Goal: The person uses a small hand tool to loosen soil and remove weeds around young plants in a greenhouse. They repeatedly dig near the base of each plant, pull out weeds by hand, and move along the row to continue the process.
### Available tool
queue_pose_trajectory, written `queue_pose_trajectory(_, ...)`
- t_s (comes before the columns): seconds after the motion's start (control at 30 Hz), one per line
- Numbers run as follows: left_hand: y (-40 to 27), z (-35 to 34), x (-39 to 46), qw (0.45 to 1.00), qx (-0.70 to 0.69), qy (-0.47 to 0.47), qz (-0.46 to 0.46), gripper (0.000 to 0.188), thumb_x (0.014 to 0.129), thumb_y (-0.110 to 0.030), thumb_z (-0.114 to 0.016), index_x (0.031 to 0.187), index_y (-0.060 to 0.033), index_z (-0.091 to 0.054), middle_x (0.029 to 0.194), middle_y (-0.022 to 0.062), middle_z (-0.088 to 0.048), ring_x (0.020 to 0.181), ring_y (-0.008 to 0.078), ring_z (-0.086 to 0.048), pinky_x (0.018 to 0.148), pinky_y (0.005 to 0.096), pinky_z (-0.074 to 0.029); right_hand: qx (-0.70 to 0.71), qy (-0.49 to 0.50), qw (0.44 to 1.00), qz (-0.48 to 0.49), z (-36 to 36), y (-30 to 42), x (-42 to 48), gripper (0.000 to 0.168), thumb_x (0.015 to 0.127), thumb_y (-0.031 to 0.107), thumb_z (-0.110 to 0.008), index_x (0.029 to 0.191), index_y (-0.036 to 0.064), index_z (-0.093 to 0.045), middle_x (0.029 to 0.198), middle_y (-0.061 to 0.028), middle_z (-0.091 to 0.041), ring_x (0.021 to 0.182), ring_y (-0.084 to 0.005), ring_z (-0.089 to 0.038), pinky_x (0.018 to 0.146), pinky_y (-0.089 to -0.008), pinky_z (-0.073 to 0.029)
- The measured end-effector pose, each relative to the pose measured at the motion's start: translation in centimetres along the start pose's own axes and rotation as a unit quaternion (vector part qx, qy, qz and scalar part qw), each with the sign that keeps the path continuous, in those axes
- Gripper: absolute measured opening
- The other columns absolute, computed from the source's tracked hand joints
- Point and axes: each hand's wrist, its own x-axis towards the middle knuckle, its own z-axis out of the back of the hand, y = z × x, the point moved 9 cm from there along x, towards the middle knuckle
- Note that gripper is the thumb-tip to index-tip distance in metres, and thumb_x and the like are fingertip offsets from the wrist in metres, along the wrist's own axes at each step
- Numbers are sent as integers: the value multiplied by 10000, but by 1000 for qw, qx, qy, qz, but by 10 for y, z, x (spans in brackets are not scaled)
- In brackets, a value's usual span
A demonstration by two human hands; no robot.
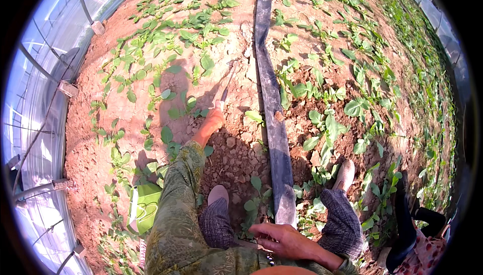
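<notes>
My left hand reaches forward over the soil, its fingers closed on a slim hand tool with a dark handle and a thin metal shaft. The tool's far end lies near the cracked ground left of a black flat hose. Close to my body, my right hand hangs above the near end of the hose, fingers slightly bent and apart, with nothing visible in them. Young leafy plants stand beside my left hand. Another small plant grows between my feet, left of the hose.
A green bag sits at the left of my sleeve. Leafy rows grow right of the hose. Plastic greenhouse sheeting with metal hoops and blocks borders the left. Another person is at the lower right.
</notes>
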Motion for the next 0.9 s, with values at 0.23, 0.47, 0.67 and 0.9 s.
queue_pose_trajectory(0.23,106,6,-97,966,142,-48,-212,692,802,-113,-517,1404,-121,-176,1028,289,-567,826,439,-582,755,497,-473,3,45,995,87,-27,25,2,340,846,181,-532,1168,84,-480,937,-150,-606,864,-330,-600,750,-401,-474)
queue_pose_trajectory(0.47,68,10,-123,973,91,-85,-196,732,819,-130,-504,1427,-157,-98,802,274,-596,744,444,-578,676,505,-448,1,8,992,122,-26,27,-3,337,840,166,-537,1162,85,-485,915,-131,-609,841,-320,-607,725,-406,-473)
queue_pose_trajectory(0.67,43,-1,-45,965,136,-119,-188,733,838,-154,-508,1433,-87,-87,827,250,-620,729,411,-611,672,488,-484,11,17,995,97,-12,22,-6,348,843,161,-548,1178,90,-486,982,-131,-622,892,-306,-616,762,-384,-484)
queue_pose_trajectory(0.9,7,1,-2,966,157,-118,-168,469,840,-110,-454,1293,-59,-345,853,253,-625,779,402,-620,656,477,-497,-8,-16,996,86,0,22,-2,343,850,155,-565,1175,81,-487,1055,-138,-602,941,-313,-600,784,-387,-481)
